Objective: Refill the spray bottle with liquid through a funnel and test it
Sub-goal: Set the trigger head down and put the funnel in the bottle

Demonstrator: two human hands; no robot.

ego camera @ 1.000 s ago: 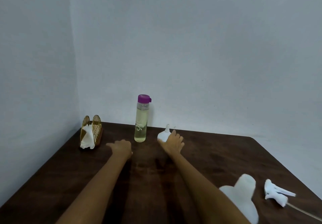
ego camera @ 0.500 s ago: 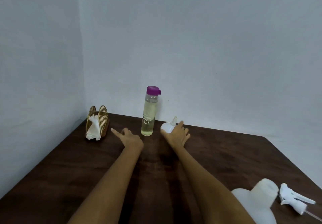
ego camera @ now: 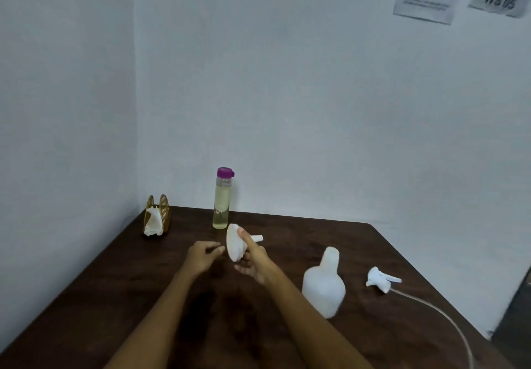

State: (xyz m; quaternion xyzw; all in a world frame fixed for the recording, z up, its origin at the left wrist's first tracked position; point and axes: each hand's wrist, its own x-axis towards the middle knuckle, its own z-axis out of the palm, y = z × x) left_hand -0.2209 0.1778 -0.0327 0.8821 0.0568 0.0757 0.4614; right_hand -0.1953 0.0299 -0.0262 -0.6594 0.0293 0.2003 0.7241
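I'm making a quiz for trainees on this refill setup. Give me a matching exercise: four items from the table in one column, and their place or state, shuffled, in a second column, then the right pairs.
Items
1. funnel
2. spray bottle
3. trigger sprayer head
4. purple-capped bottle

States
A. stands capped by the back wall, holding pale yellow liquid
B. lies on the table, tube trailing toward the near edge
C. held off the table in the right hand
D. stands open-necked on the table, no head on it

Pairs: 1-C, 2-D, 3-B, 4-A
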